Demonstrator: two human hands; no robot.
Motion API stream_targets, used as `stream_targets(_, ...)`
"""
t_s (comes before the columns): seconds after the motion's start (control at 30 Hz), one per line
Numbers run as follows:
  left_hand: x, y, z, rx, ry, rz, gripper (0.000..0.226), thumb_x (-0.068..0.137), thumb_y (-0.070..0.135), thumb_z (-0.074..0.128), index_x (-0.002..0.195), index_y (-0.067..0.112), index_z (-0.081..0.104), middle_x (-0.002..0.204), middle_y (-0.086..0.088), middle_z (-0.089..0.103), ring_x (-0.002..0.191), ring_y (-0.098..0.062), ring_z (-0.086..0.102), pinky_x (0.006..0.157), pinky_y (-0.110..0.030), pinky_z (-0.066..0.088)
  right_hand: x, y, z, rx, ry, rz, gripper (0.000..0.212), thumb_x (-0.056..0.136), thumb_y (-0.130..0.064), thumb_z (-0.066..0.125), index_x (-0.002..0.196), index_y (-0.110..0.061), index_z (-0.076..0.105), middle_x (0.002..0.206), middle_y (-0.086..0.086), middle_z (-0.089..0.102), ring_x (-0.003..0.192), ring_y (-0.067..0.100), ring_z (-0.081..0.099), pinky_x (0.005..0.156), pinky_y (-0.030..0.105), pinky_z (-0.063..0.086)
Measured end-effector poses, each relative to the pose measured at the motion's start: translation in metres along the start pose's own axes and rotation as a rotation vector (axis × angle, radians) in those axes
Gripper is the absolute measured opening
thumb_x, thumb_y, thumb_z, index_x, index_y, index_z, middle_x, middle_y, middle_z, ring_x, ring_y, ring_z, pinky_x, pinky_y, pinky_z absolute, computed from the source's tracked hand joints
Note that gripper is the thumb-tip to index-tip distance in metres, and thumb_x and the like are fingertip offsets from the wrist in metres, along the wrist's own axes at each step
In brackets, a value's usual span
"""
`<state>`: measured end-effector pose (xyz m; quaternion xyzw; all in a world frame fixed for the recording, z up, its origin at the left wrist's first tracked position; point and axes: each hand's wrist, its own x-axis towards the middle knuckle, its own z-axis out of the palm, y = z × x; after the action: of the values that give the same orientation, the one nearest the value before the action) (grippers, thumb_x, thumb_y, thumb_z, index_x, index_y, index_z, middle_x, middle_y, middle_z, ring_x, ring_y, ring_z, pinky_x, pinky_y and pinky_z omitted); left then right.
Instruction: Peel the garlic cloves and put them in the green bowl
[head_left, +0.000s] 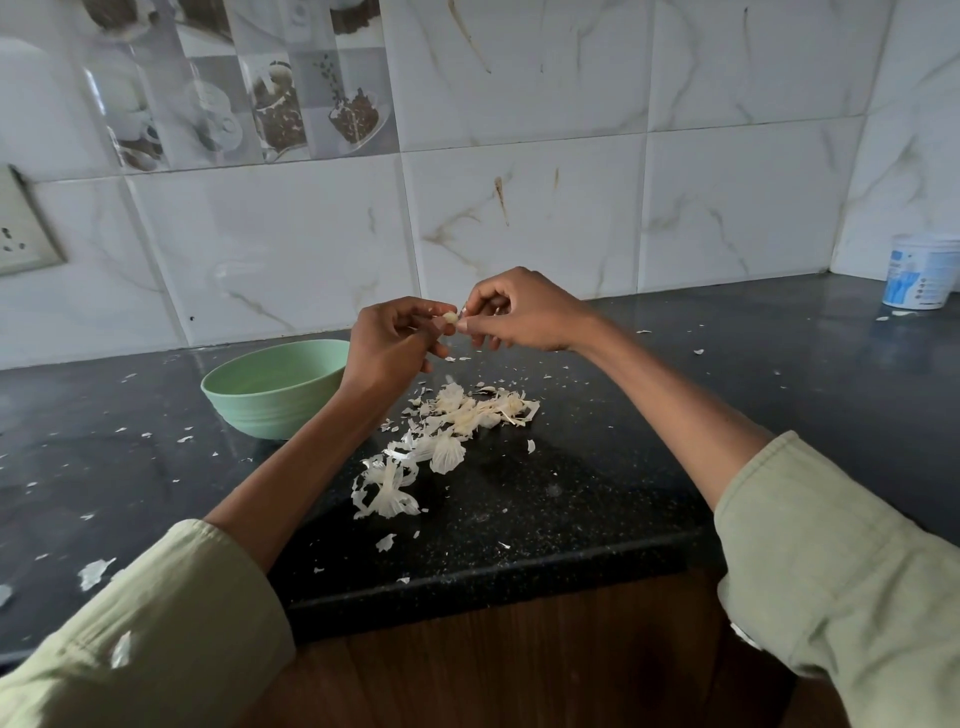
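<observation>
A small pale garlic clove (450, 316) is held in the air above the black counter, between both hands. My left hand (392, 340) pinches it from the left with curled fingers. My right hand (519, 312) pinches at its right end with thumb and fingertips, where a bit of skin shows. The green bowl (270, 395) stands on the counter just left of my left wrist; what lies inside it is hidden from here. A heap of white garlic peels (447, 431) lies on the counter below my hands.
Small peel flakes are scattered across the black counter (623, 467), whose front edge runs above a wooden cabinet. A white and blue tub (919, 273) stands at the far right by the tiled wall. A wall socket (21, 228) sits at the far left.
</observation>
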<state>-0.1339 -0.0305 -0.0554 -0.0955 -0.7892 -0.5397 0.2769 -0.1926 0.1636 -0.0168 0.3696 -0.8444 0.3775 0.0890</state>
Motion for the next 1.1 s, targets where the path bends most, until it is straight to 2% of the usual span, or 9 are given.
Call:
stream_targets(0.2, -0.0003, 0.0014, 0.0026, -0.026, 0.015, 0.005, 0.012, 0.099, 0.015, 0.073, 0.109, 0.012, 0.08, 0.088, -0.011, 0.079, 0.072, -0.015, 0.073, 0.06, -0.026, 0.058, -0.0009, -0.0033, 0.0029, 0.062, 0.093, -0.027, 0.02, 0.09, -0.023, 0.082, 0.095, -0.005, 0.076, 0.078, 0.004, 0.078, 0.069, 0.01, 0.074, 0.061, 0.018, 0.054)
stream_targets(0.3, 0.0002, 0.0002, 0.002, -0.031, 0.016, 0.011, 0.012, 0.098, 0.016, 0.075, 0.108, 0.013, 0.081, 0.087, -0.01, 0.079, 0.074, -0.018, 0.073, 0.062, -0.028, 0.058, -0.0011, -0.003, 0.0018, 0.075, 0.106, -0.03, 0.019, 0.089, -0.021, 0.082, 0.095, -0.003, 0.076, 0.078, 0.005, 0.078, 0.071, 0.014, 0.076, 0.065, 0.021, 0.059)
stream_targets(0.5, -0.0013, 0.0032, 0.0012, -0.085, 0.029, 0.036, 0.011, 0.095, 0.012, 0.077, 0.105, 0.013, 0.081, 0.086, -0.009, 0.08, 0.071, -0.014, 0.071, 0.061, -0.023, 0.057, 0.0005, 0.0003, 0.0018, 0.153, 0.099, -0.01, 0.017, 0.089, -0.01, 0.08, 0.1, 0.001, 0.074, 0.082, 0.012, 0.078, 0.074, 0.019, 0.076, 0.075, 0.033, 0.063)
stream_targets(0.67, -0.0015, 0.0028, 0.0016, -0.115, 0.022, 0.039, 0.01, 0.095, 0.011, 0.076, 0.103, 0.014, 0.08, 0.087, -0.013, 0.079, 0.069, -0.012, 0.069, 0.061, -0.021, 0.056, -0.0007, -0.0018, 0.0017, 0.27, 0.103, 0.045, 0.011, 0.088, -0.001, 0.077, 0.098, 0.002, 0.074, 0.081, 0.014, 0.078, 0.069, 0.015, 0.073, 0.068, 0.026, 0.059)
stream_targets(0.93, -0.0012, 0.0022, 0.0003, -0.242, -0.026, -0.004, 0.03, 0.096, 0.007, 0.074, 0.126, 0.006, 0.069, 0.09, -0.015, 0.075, 0.069, -0.01, 0.066, 0.063, -0.02, 0.054, -0.002, -0.0054, 0.0012, 0.331, 0.055, 0.115, 0.014, 0.091, -0.012, 0.073, 0.097, 0.001, 0.075, 0.082, 0.011, 0.077, 0.071, 0.013, 0.069, 0.07, 0.024, 0.057)
stream_targets(1.1, 0.0017, -0.0015, 0.0012, -0.298, -0.055, -0.082, 0.022, 0.098, 0.008, 0.071, 0.12, 0.008, 0.071, 0.088, -0.013, 0.071, 0.07, -0.009, 0.063, 0.063, -0.02, 0.051, -0.0026, -0.0057, 0.0036, 0.273, 0.055, 0.108, 0.017, 0.09, -0.014, 0.074, 0.099, 0.001, 0.074, 0.083, 0.015, 0.076, 0.07, 0.014, 0.069, 0.068, 0.024, 0.058)
